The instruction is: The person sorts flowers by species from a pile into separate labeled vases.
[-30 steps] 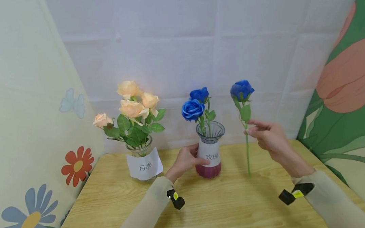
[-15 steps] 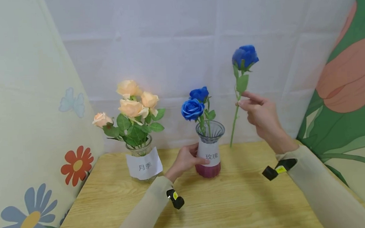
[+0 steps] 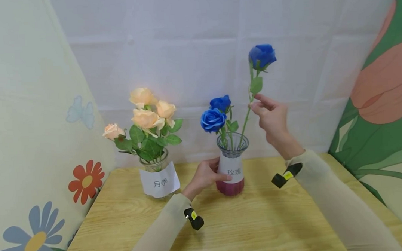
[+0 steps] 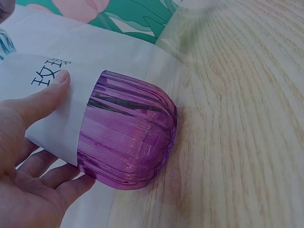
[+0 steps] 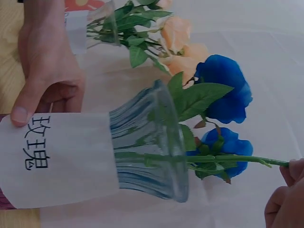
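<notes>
A glass vase (image 3: 231, 189) with a blue-grey flared rim, a purple base and a white paper label stands on the table. My left hand (image 3: 204, 177) grips its side, the thumb across the label (image 4: 57, 118). Two blue roses (image 3: 212, 120) stand in it, leaning left. My right hand (image 3: 274, 118) pinches the stem (image 5: 266, 161) of another blue rose (image 3: 262, 56) between thumb and fingers, above and right of the vase. That stem's lower end is inside the vase mouth (image 5: 178, 142); the right wrist view shows it passing through the rim. Its bloom lies outside that view.
To the left stands a clear glass jar (image 3: 152, 166) with a white label (image 3: 160, 181), holding several peach roses (image 3: 145, 118). Both stand on a wooden table (image 3: 246, 228). A white cloth (image 3: 185, 66) hangs behind, and painted flower panels flank both sides.
My right hand has lifted the blue rose, carried it left and brought its stem end into the vase mouth. My left hand has stayed on the vase.
</notes>
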`<action>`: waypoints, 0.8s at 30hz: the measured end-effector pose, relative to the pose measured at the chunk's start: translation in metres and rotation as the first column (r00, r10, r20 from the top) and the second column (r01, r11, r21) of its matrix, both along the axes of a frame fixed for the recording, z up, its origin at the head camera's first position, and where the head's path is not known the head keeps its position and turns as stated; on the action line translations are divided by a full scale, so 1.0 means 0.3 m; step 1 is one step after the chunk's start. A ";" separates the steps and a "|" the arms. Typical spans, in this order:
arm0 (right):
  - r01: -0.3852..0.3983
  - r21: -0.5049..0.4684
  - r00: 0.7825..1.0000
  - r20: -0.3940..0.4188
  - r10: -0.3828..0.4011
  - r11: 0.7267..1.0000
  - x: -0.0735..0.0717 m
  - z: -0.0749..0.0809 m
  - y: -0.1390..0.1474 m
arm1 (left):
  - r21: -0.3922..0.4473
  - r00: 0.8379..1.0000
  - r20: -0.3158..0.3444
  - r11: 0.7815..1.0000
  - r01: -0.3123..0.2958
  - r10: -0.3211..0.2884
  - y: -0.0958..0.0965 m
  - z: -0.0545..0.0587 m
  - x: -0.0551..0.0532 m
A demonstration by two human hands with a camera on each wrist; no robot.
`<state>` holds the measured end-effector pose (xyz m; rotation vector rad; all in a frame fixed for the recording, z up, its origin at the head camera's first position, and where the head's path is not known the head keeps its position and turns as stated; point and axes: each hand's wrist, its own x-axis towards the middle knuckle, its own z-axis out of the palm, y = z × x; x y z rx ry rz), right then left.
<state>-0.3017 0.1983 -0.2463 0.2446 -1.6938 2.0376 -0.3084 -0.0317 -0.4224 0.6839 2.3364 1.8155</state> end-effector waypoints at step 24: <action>0.044 0.420 0.999 -0.017 -0.040 0.906 0.026 -0.249 -0.034 | -0.018 1.000 -0.015 1.000 -0.007 0.007 0.000 0.003 0.005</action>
